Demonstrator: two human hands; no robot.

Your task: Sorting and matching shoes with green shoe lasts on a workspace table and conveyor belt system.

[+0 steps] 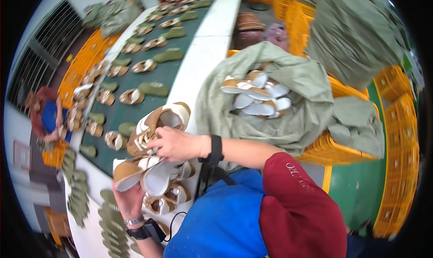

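In front of me are tan-and-white shoe uppers. One laced upper [151,122] stands over the conveyor's near end, its opening facing up. My right hand [173,144] reaches across from the right, fingers curled at the laced upper and the white edge of the piece below. From beneath, my left hand [129,200] grips another tan-and-white upper [127,174], whose pale underside shows; its fingers are partly hidden behind it. Further uppers [177,193] lie on the white table edge beside my left hand.
A green conveyor belt [122,79] carries rows of uppers and green shoe lasts [169,55]. More lasts [112,226] line the white table at lower left. To the right, a grey-green sack [311,86] holds several uppers. Orange crates [397,167] stand beyond. Another person [47,113] works at far left.
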